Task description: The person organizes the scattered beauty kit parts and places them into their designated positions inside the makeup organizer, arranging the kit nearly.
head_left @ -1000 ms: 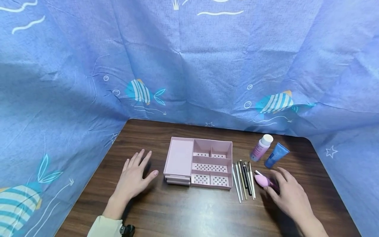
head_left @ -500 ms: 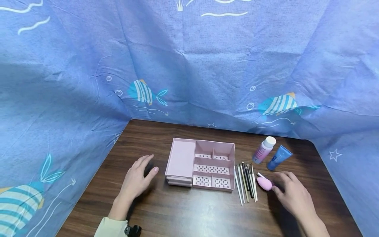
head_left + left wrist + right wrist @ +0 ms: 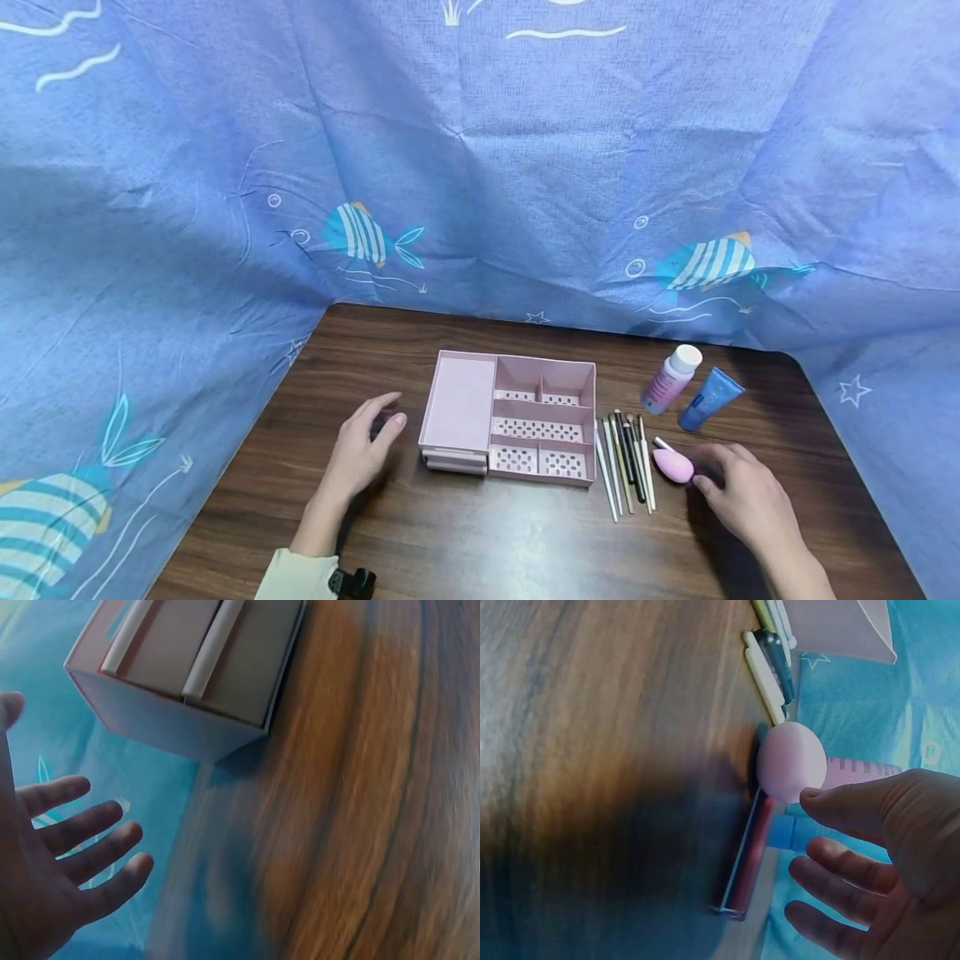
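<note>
My right hand hovers just right of a pink egg-shaped makeup sponge. In the right wrist view its fingers are spread and loosely bent, the thumb tip at or very near the sponge; contact is unclear. A dark red lip gloss tube lies by the sponge there, hidden under the hand in the head view. My left hand holds nothing, fingers relaxed, left of a pink organizer with drawers and perforated compartments. Several makeup brushes lie between organizer and sponge.
Behind the sponge stand a pink bottle with a white cap and a blue squeeze tube. A blue fish-print cloth hangs along the back and sides of the wooden table.
My left hand has shifted right, nearer the organizer, its fingers more bent. My right hand now covers the lip gloss tube in the head view. The view has shifted slightly.
</note>
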`<state>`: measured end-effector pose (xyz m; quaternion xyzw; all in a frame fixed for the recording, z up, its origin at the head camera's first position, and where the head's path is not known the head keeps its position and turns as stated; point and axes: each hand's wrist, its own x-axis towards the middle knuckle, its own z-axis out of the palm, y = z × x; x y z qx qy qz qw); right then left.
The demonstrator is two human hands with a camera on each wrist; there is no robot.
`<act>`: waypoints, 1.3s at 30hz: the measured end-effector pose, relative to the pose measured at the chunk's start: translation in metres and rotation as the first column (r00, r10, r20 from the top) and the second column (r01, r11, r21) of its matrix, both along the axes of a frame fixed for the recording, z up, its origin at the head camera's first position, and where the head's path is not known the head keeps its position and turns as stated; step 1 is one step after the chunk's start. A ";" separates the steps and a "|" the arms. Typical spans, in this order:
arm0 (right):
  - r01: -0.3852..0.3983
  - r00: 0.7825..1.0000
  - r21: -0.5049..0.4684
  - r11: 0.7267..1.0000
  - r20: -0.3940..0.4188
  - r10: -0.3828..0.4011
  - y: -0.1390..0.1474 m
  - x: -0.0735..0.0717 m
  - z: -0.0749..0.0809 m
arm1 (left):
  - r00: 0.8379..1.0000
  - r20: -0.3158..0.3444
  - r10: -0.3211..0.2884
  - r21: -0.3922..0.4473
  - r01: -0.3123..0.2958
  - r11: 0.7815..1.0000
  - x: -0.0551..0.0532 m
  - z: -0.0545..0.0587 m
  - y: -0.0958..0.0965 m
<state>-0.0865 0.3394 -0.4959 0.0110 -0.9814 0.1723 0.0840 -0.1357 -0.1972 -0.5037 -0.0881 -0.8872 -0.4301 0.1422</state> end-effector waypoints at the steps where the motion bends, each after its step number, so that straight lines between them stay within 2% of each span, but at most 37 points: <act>1: 0.001 1.000 -0.004 1.000 -0.001 -0.001 0.001 0.000 -0.001 | 1.000 0.012 -0.003 0.032 0.003 0.999 -0.001 0.000 0.002; 5: 0.010 1.000 -0.010 1.000 -0.011 -0.010 0.002 0.000 -0.007 | 0.997 0.076 -0.027 0.132 0.016 0.991 -0.002 0.001 0.009; 10: 0.023 0.999 -0.016 1.000 0.023 -0.023 0.002 -0.001 -0.012 | 0.988 0.127 -0.085 0.253 0.050 0.966 -0.004 -0.001 0.017; 19: 0.029 0.999 -0.008 1.000 0.038 -0.029 0.003 -0.004 -0.017 | 0.980 0.109 -0.165 0.359 0.116 0.926 -0.006 -0.010 0.029; 22: 0.030 0.998 -0.005 1.000 0.057 -0.030 0.005 -0.005 -0.017 | 0.979 0.108 -0.175 0.371 0.123 0.920 -0.007 -0.011 0.032; 27: 0.033 0.995 -0.005 0.999 0.095 -0.032 0.006 -0.006 -0.020 | 0.979 0.128 -0.156 0.393 0.095 0.915 -0.006 -0.009 0.036; 31: 0.031 0.994 -0.008 0.999 0.109 -0.030 0.006 -0.007 -0.021 | 0.980 0.155 -0.121 0.391 0.051 0.919 -0.006 -0.007 0.038; 39: 0.019 0.996 -0.001 1.000 0.081 -0.019 0.008 -0.007 -0.021 | 0.979 0.190 -0.068 0.367 -0.007 0.930 -0.010 -0.009 0.044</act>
